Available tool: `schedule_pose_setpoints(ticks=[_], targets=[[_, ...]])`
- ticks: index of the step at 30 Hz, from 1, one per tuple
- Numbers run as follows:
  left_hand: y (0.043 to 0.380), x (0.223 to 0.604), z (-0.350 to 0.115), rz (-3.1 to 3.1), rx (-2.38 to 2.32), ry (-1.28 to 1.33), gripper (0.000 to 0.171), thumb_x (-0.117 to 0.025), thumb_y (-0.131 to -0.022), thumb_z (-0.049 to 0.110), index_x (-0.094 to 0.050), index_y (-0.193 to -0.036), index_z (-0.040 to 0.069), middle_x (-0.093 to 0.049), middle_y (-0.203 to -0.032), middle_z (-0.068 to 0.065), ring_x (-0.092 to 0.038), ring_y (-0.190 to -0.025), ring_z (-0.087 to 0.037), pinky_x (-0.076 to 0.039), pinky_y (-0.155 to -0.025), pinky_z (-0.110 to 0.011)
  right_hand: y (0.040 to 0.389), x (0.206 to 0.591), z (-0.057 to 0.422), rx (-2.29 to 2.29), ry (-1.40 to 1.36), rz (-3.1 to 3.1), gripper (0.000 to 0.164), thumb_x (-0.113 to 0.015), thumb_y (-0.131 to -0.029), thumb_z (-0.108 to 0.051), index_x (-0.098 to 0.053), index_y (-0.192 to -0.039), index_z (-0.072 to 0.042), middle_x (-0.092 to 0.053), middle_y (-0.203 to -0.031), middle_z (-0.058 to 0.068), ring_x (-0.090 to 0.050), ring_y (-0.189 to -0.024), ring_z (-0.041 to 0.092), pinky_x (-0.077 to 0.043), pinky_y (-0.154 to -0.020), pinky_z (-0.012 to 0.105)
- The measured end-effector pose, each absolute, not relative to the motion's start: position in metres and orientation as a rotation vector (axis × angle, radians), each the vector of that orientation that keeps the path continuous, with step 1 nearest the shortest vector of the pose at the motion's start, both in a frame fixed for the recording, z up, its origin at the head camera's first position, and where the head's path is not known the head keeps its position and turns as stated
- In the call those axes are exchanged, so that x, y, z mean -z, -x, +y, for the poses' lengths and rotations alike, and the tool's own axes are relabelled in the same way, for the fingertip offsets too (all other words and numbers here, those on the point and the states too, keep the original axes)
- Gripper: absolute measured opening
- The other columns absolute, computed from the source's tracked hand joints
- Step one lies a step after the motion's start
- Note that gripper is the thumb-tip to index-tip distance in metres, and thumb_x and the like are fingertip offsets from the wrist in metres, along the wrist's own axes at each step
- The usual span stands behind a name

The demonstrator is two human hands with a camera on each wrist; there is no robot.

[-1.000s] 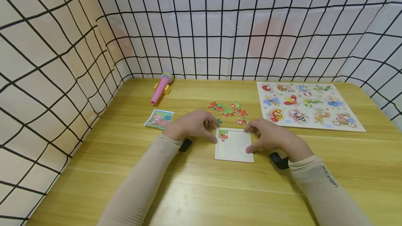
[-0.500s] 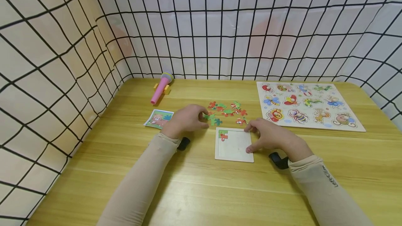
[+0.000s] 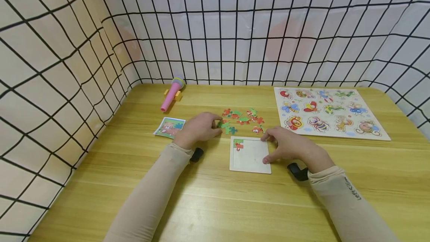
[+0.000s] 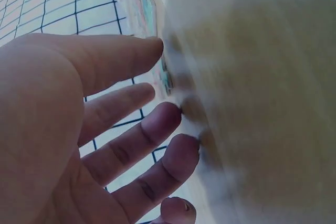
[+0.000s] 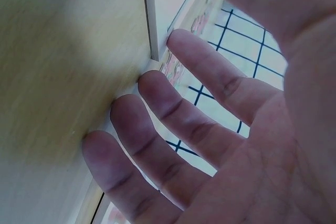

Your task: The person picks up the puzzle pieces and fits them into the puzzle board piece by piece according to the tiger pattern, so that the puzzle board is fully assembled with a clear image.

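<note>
My left hand (image 3: 199,129) rests low over the table at the left side of several loose jigsaw pieces (image 3: 243,120), nearest to a green piece (image 3: 227,127). In the left wrist view its thumb and fingers stand apart, with fingertips at the tabletop and nothing visible between them. A white square puzzle board (image 3: 250,161) lies in front, with one red-and-green corner piece (image 3: 238,144) in its upper left corner. Against the board's right side rests my right hand (image 3: 290,146), forefinger at the upper right corner and thumb at the right edge; its other fingertips touch the table.
A picture card (image 3: 170,127) lies partly behind my left hand. Farther back is a pink toy microphone (image 3: 172,94) on a yellow stand (image 3: 179,96). A large insect peg puzzle (image 3: 330,113) lies at the right. Black-grid netting (image 3: 228,29) encloses the table's back and sides.
My left hand has left the board's left edge and moved left and back to the loose pieces, uncovering the green ones. My right hand and the board have stayed put.
</note>
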State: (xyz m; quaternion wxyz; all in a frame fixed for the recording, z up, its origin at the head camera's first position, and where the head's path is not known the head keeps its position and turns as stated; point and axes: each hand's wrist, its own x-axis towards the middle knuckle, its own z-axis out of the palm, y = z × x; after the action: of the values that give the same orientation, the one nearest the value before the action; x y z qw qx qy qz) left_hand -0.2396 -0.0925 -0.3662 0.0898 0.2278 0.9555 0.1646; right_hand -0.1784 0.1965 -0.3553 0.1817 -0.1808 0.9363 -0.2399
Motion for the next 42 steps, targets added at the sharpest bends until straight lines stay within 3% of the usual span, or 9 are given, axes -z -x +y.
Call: schedule_pose_setpoints(ticks=[5, 15, 27, 31, 36, 42], targets=[[0.2396, 0.3680, -0.0915, 2.844, -0.457, -0.702, 0.039, -0.064, -0.100, 0.028, -0.064, -0.136, 0.014, -0.058, -0.091, -0.002, -0.053, -0.080, -0.016, -0.043, -0.066, -0.030, 0.1782, 0.3545, 0.1963, 0.679, 0.511, 2.644, 0.064, -0.091, -0.073, -0.038, -0.063, -0.121, -0.006, -0.056, -0.123, 0.015, -0.050, -0.114, 0.033, -0.039, -0.103, 0.054], [0.2371, 0.3648, -0.0935, 2.861, -0.579, -0.508, 0.027, -0.074, -0.092, 0.034, -0.065, -0.107, 0.014, -0.062, -0.092, 0.002, -0.058, -0.078, -0.015, -0.048, -0.068, -0.032, 0.1783, 0.3537, 0.1951, 0.671, 0.502, 2.644, 0.064, -0.091, -0.073, -0.039, -0.063, -0.121, -0.007, -0.055, -0.125, 0.016, -0.050, -0.115, 0.033, -0.039, -0.103, 0.054], [0.2359, 0.3638, -0.0951, 2.898, -0.712, -0.478, 0.026, -0.086, -0.082, 0.031, -0.070, -0.093, 0.013, -0.067, -0.087, 0.002, -0.059, -0.078, -0.016, -0.049, -0.071, -0.032, 0.1777, 0.3530, 0.1951, 0.671, 0.483, 2.643, 0.064, -0.092, -0.073, -0.039, -0.063, -0.121, -0.007, -0.055, -0.124, 0.016, -0.050, -0.115, 0.033, -0.038, -0.104, 0.055], [0.2368, 0.3642, -0.0945, 2.909, -0.711, -0.476, 0.022, -0.085, -0.083, 0.030, -0.073, -0.091, 0.013, -0.068, -0.087, 0.003, -0.059, -0.079, -0.015, -0.049, -0.074, -0.032, 0.1771, 0.3531, 0.1951, 0.677, 0.493, 2.644, 0.064, -0.092, -0.073, -0.038, -0.063, -0.120, -0.007, -0.055, -0.124, 0.016, -0.050, -0.114, 0.033, -0.038, -0.104, 0.054], [0.2368, 0.3644, -0.0944, 2.914, -0.732, -0.473, 0.020, -0.086, -0.083, 0.028, -0.074, -0.080, 0.013, -0.067, -0.077, 0.003, -0.056, -0.071, -0.014, -0.045, -0.065, -0.030, 0.1764, 0.3537, 0.1955, 0.684, 0.504, 2.646, 0.064, -0.092, -0.072, -0.038, -0.063, -0.120, -0.006, -0.055, -0.123, 0.015, -0.050, -0.114, 0.033, -0.038, -0.103, 0.054], [0.2354, 0.3633, -0.0958, 2.906, -0.760, -0.458, 0.033, -0.088, -0.078, 0.039, -0.067, -0.067, 0.016, -0.060, -0.066, 0.004, -0.048, -0.060, -0.011, -0.038, -0.053, -0.028, 0.1770, 0.3549, 0.1959, 0.684, 0.510, 2.647, 0.064, -0.092, -0.073, -0.038, -0.063, -0.120, -0.006, -0.055, -0.123, 0.015, -0.051, -0.113, 0.033, -0.039, -0.103, 0.054]])
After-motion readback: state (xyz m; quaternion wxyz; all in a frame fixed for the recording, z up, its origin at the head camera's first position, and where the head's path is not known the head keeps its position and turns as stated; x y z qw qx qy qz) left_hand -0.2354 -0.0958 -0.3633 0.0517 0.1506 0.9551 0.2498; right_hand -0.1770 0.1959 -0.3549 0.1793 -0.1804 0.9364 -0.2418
